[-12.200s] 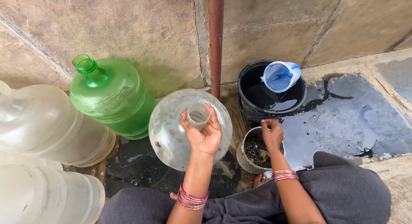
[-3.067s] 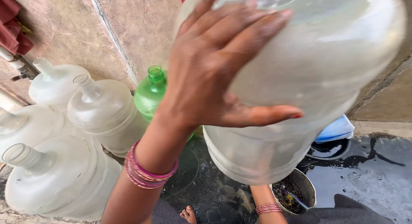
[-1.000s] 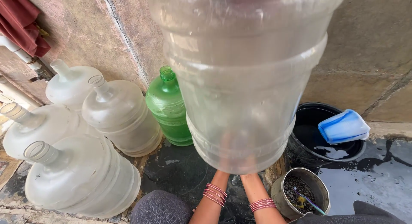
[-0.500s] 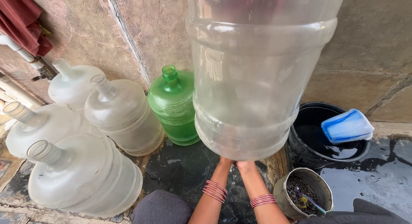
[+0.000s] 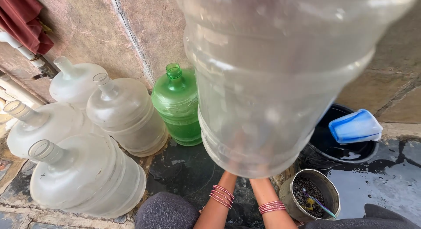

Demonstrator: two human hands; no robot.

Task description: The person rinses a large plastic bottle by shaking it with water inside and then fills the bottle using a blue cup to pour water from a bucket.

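both hands hold one big clear ribbed plastic water jug raised, fingers hidden behind it.

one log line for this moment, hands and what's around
hands: both under raised clear jug, mostly hidden | left of it: green jug | right: black bucket, blue scoop

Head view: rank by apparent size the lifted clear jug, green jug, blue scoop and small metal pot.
1. Lifted clear jug, though nearness to the camera exaggerates it.
2. Green jug.
3. Small metal pot and blue scoop look alike; unranked.
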